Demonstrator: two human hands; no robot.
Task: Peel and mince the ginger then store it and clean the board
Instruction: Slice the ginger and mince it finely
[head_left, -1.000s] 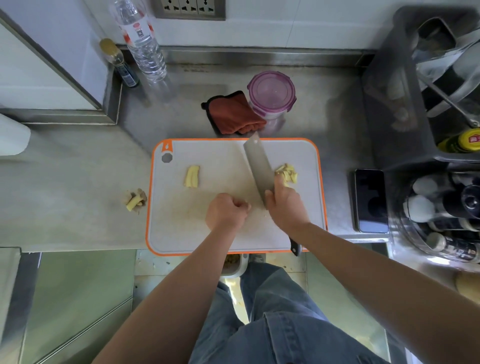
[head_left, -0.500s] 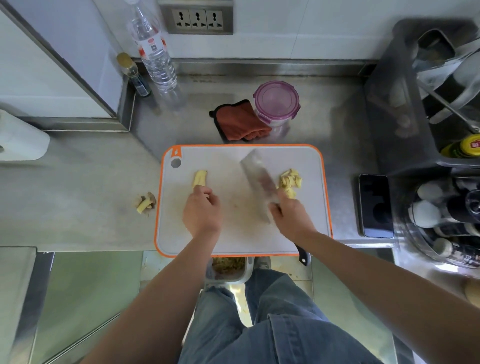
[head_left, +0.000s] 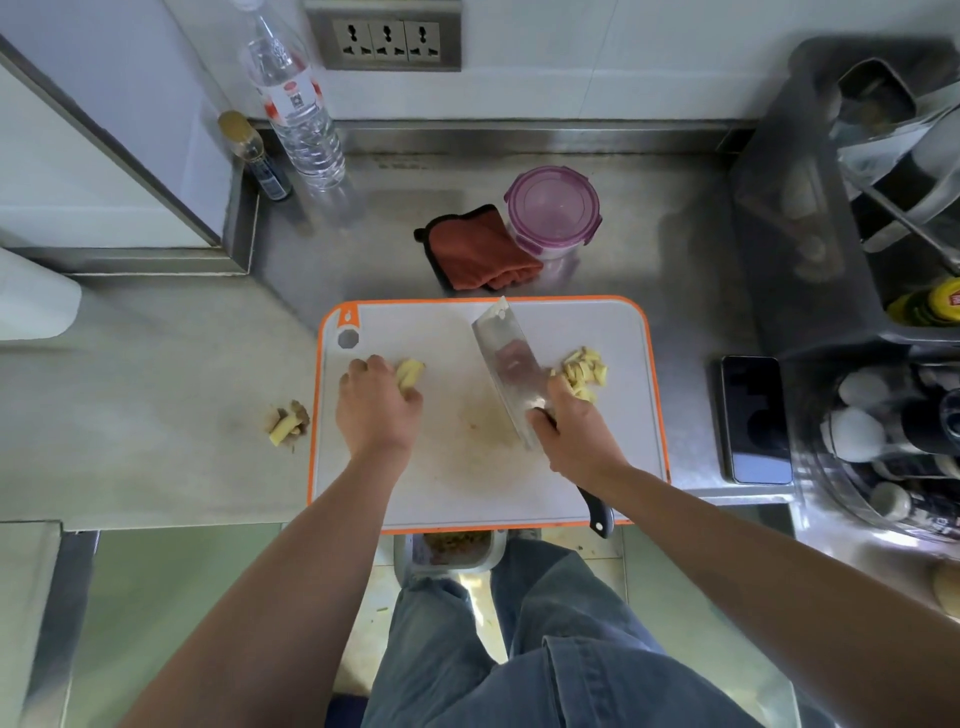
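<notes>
Gripping the peeled ginger piece (head_left: 410, 373) at the far left of the cutting board (head_left: 441, 483), the left hand (head_left: 376, 410) has its fingers curled over it, so only its right end shows. The right hand (head_left: 576, 431) is closed round the handle of a cleaver (head_left: 506, 364), whose broad blade lies tilted across the middle of the board with its tip towards the far edge; whether the blade touches the board cannot be told. Just right of the blade sits a small pile of cut ginger (head_left: 584, 371), in coarse slivers rather than a fine mince. Off the board, on the table (head_left: 156, 415) to its left, lie the peel scraps (head_left: 285, 418). Beyond the far edge stand a round container with a purple lid (head_left: 553, 210), closed, and beside it a folded red cloth (head_left: 478, 249). Judged from this, peeling looks done and cutting is partly through: one piece is whole, and the pile likely needs finer chopping. Nothing appears stored yet, with the lid on the container, and the board carries a faint yellowish stain in the middle, so storing and cleaning both remain.
</notes>
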